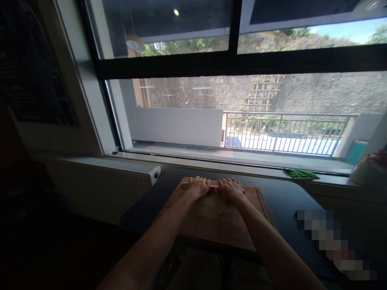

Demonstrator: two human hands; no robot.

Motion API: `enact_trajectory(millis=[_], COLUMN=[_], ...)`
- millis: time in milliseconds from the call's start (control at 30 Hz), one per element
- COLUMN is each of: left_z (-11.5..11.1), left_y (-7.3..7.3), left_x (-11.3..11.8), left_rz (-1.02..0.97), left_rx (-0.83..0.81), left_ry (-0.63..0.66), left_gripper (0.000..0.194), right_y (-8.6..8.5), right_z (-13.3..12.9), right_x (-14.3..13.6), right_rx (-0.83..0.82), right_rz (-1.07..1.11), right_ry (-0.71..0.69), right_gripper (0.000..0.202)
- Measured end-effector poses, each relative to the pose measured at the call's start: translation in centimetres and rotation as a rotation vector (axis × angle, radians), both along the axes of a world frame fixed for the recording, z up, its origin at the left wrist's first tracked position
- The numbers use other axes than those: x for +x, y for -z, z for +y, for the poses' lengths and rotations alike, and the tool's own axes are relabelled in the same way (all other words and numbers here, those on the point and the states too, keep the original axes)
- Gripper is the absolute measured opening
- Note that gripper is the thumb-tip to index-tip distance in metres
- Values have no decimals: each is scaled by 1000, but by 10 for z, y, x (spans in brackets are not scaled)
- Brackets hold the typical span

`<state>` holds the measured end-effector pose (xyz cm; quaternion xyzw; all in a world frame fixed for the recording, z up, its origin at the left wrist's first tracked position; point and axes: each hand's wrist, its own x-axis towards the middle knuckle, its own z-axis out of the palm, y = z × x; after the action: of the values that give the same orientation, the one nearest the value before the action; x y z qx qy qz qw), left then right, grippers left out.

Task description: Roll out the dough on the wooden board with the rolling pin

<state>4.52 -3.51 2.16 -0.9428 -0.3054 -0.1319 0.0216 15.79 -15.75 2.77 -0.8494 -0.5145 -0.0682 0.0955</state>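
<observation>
The wearer's trousers (199, 268) lay in shadow at the near side of the tabletop (281, 201), a dark surface with rounded corners. A rectangular wooden board (217, 237) rested flat on it, near edge toward the wearer. To the right, an object masked by pixelation (335, 243) lay on the tabletop; its type could not be identified.

On the board, a thin, roughly round dough sheet (208, 210) lay flat between the two forearms. The rolling pin (213, 189) was positioned crosswise at the sheet's far side, over the far part of the board. The left hand (198, 187) and right hand (231, 188) were placed palm down on it, side by side, gripping it with fingers curled over the top. A red-and-white section was exposed between the hands; finger closure underneath was hidden.

Left of the tabletop stood a white radiator (99, 187). Beyond the tabletop, the windowsill (260, 170) carried a green cloth (300, 174). A dark window crossbar (169, 69) divided the glazing above. Outside were a white panel (178, 127), a metal railing (281, 133) to its right and, farthest, a rough stone wall (320, 94).
</observation>
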Motion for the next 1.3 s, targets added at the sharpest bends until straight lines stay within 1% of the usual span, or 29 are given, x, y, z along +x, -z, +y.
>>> enact_trajectory(millis=[67,133,300,400,467,533,600,667,800,867,933,1000,1067,1167,1233,1300], left_z=[-6,-15,-46,-62,-68,-69,-65,-57,-39,-29,-19,-9,-2,-2,-8,-17], left_y=[3,6,12,19,24,28,29,26,12,4,-1,-4,-4,-3,-3,-2], left_x=[-9,-22,-63,-86,-97,-101,-97,-86,-57,-43,-28,-15,-6,-5,-14,-27], left_rz=[-32,-86,-210,-242,-243,-234,-221,-213,-187,-129,-58,-14,1,2,-13,-40], left_rx=[20,54,149,186,205,213,206,195,141,82,24,-15,-32,-33,-19,5], left_ry=[11,51,159,215,257,278,267,226,132,83,18,-46,-68,-44,-8,38], left_gripper=[44,43,38,39,40,41,42,41,40,41,44,46,46,45,44,43], right_y=[5,10,26,37,43,46,44,37,20,12,6,2,0,2,5,8], right_z=[-6,-16,-51,-73,-83,-87,-82,-69,-35,-19,-6,4,10,8,0,-12], right_x=[-4,-11,-37,-50,-56,-57,-55,-49,-34,-26,-17,-10,-6,-6,-10,-17], right_rx=[39,86,180,218,225,222,212,196,132,104,84,67,62,73,88,110], right_rz=[-16,-24,-59,-109,-139,-151,-141,-111,-39,-26,-24,-28,-36,-50,-54,-54], right_ry=[3,0,-24,-63,-109,-134,-121,-81,-9,1,12,32,46,24,-7,-28], right_gripper=[34,43,48,52,53,54,53,54,54,51,44,35,35,35,32,37])
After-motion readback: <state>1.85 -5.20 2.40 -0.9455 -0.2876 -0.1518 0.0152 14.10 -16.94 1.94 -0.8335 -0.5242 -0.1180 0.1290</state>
